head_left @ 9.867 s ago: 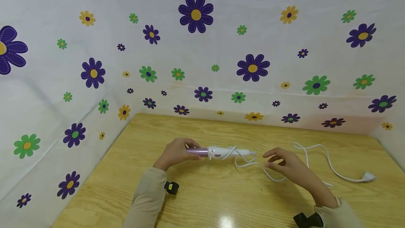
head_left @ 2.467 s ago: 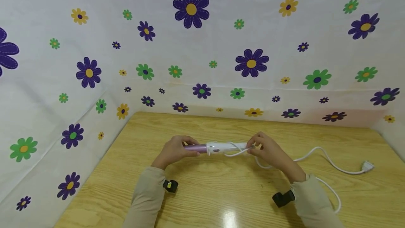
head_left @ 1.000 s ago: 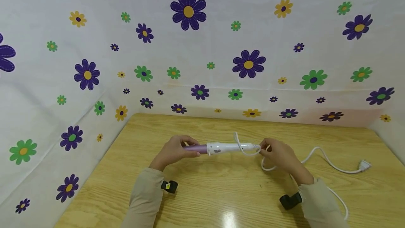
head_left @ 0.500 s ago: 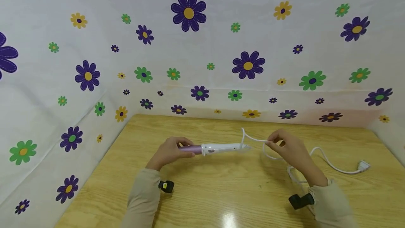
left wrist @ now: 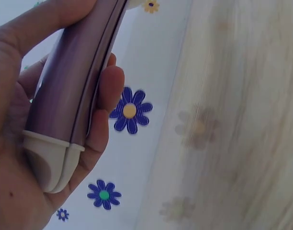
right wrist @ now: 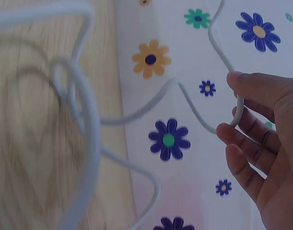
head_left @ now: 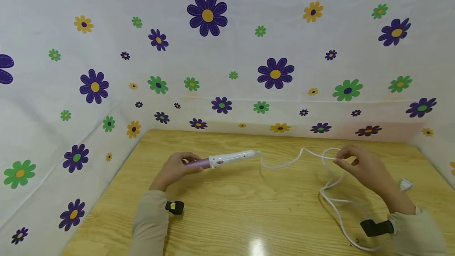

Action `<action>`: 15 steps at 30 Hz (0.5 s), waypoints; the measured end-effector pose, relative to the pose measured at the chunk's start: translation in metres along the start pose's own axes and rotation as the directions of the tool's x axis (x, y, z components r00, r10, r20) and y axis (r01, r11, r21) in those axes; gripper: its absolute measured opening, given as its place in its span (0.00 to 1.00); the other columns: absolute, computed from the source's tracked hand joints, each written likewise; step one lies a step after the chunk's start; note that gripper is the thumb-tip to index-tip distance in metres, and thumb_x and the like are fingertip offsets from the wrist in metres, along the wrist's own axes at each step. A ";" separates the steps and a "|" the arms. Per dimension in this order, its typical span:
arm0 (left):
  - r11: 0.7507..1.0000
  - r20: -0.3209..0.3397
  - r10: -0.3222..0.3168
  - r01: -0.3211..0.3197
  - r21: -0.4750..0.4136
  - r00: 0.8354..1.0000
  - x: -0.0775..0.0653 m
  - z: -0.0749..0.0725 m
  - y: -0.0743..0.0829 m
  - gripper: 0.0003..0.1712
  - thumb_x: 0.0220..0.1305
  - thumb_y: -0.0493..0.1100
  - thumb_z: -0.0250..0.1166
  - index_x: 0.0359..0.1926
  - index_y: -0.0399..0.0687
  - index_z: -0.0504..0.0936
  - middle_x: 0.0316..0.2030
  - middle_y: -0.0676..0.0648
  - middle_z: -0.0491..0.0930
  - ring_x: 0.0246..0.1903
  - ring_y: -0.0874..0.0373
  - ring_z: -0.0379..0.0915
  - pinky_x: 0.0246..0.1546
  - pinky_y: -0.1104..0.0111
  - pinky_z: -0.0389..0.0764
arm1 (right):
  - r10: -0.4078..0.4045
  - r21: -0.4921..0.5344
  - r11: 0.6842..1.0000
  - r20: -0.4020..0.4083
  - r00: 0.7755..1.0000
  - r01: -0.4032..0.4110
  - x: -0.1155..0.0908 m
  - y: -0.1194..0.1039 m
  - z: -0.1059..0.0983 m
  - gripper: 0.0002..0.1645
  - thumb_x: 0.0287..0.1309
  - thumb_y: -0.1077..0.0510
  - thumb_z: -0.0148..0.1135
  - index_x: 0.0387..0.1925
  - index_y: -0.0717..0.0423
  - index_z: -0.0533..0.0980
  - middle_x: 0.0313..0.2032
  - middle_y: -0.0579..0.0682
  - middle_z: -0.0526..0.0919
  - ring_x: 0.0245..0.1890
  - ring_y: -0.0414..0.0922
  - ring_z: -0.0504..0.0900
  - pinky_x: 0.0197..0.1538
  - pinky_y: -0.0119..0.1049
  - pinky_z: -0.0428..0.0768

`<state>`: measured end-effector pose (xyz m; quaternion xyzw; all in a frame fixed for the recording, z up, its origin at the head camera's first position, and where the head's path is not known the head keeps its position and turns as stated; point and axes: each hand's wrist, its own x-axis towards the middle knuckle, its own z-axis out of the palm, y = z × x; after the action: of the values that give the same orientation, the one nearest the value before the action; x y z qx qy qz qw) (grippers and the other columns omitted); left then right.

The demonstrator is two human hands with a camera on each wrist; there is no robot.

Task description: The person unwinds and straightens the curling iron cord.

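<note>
In the head view, a curling iron with a purple barrel and white handle slants up to the right above the table. My left hand grips its barrel; the left wrist view shows fingers and thumb around the purple barrel, its split white tip at the palm. From the handle's end a white cord runs off to the right, unwound from the handle. My right hand pinches that cord; in the right wrist view the cord passes between thumb and fingers.
More cord lies in loose loops on the wooden table below my right hand. The white plug rests beyond my right wrist. A white cloth with printed flowers walls the table's back and sides.
The cord loop around the handle has come off. My right hand has moved right, drawing the cord out, and my left hand has shifted left with the curling iron, its handle end tilting up.
</note>
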<state>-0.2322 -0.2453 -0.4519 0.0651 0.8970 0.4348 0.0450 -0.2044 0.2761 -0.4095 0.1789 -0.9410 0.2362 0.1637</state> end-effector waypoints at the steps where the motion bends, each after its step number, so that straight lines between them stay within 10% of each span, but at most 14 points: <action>1: 1.000 -0.002 -0.005 0.005 -0.011 1.000 0.000 -0.002 -0.003 0.23 0.49 0.55 0.75 0.45 0.50 0.85 0.43 0.45 0.82 0.37 0.54 0.75 0.37 0.66 0.75 | -0.008 -0.012 1.000 -0.004 1.000 0.008 -0.002 0.004 -0.002 0.05 0.57 0.55 0.67 0.33 0.51 0.79 0.35 0.50 0.82 0.33 0.25 0.72 0.32 0.28 0.75; 15: 0.998 0.068 -0.056 0.058 -0.027 0.996 -0.001 -0.012 -0.040 0.27 0.49 0.55 0.75 0.47 0.45 0.85 0.43 0.43 0.82 0.37 0.53 0.73 0.36 0.66 0.76 | 0.117 -0.132 0.986 0.139 0.983 -0.098 -0.033 0.044 -0.005 0.11 0.60 0.50 0.64 0.33 0.53 0.79 0.33 0.49 0.81 0.31 0.43 0.79 0.29 0.38 0.75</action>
<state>-0.2360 -0.2797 -0.4762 0.0537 0.8902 0.4437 0.0886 -0.1925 0.3235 -0.4354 0.1339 -0.9716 0.1717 0.0923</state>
